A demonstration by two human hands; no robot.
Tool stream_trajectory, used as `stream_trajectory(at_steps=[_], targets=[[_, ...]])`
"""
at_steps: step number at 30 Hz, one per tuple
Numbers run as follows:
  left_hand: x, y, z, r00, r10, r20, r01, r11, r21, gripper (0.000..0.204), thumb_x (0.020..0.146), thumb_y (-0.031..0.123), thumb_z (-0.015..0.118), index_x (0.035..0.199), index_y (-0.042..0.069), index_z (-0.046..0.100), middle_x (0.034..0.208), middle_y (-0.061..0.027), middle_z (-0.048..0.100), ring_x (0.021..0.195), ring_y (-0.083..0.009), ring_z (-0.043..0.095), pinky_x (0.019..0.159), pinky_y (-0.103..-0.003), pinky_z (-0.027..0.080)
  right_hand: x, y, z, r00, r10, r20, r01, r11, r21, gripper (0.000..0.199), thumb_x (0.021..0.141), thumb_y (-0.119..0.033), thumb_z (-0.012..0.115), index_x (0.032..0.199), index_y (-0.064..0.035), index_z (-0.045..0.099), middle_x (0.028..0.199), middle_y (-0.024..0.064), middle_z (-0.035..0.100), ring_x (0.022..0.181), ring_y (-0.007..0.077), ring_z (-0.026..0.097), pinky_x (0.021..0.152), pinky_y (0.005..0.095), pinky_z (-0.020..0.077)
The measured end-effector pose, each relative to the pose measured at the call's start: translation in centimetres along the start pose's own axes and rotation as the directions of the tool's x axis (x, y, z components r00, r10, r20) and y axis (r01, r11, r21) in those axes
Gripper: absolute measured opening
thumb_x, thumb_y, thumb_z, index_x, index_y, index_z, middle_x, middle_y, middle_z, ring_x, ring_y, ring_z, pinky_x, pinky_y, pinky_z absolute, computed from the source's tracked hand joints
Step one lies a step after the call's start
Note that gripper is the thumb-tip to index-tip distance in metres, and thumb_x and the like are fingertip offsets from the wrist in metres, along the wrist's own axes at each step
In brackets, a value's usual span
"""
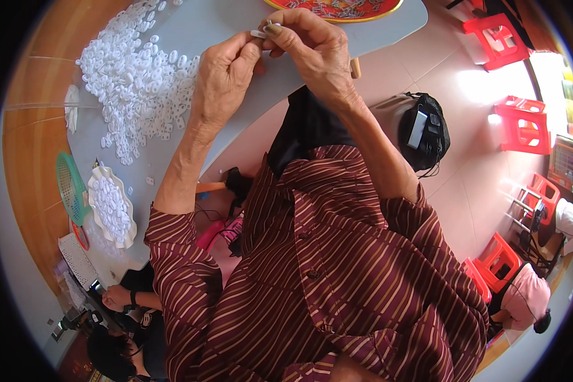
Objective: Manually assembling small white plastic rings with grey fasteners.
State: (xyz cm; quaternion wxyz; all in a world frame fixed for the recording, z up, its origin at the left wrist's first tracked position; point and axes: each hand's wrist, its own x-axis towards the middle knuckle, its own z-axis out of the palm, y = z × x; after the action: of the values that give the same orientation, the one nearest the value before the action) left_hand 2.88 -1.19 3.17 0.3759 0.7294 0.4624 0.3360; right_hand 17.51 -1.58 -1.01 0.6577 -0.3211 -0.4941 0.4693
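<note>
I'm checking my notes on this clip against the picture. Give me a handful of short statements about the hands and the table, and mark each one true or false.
1. Both hands meet over the table edge, pinching a small white piece between them. True.
2. The left hand rests flat on the pile of white pieces. False: it is raised, fingertips at the right hand.
3. A white scalloped dish holds more white pieces. True.
4. The tray at the top edge is blue. False: it is red with a yellow rim.
5. The stools on the floor are green. False: they are red.
</note>
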Motion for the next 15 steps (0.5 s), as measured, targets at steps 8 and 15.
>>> stream_trajectory(at_steps=[8, 15], targets=[[0.7, -0.4, -1.5, 0.991, -0.047, 0.127, 0.050, 0.998, -0.023, 0.035, 0.093, 0.028, 0.042, 0.088, -0.002, 0.059, 0.067, -0.0073, 0.056, 0.062, -0.0153, 0.050, 0.062, -0.030, 0.042, -0.3, 0.0, 0.5, 0.996, -0.084, -0.016, 0.076, 0.951, -0.301, 0.015, 0.082, -0.008, 0.066, 0.094, -0.0003, 0.065, 0.074, 0.0046, 0.067, 0.069, 0.0083, 0.063, 0.064, 0.0234, 0.0516], [0.2, -1.7, -1.1, 0.993, -0.066, 0.101, 0.084, 0.978, -0.190, 0.036, 0.093, 0.030, 0.041, 0.085, 0.000, 0.059, 0.068, -0.0035, 0.056, 0.064, -0.0114, 0.048, 0.063, -0.027, 0.040, -0.4, 0.6, 0.3, 0.997, -0.081, 0.000, 0.080, 0.981, -0.178, 0.016, 0.083, -0.010, 0.066, 0.096, -0.0001, 0.065, 0.076, 0.0048, 0.067, 0.069, 0.0087, 0.063, 0.064, 0.0230, 0.0514]])
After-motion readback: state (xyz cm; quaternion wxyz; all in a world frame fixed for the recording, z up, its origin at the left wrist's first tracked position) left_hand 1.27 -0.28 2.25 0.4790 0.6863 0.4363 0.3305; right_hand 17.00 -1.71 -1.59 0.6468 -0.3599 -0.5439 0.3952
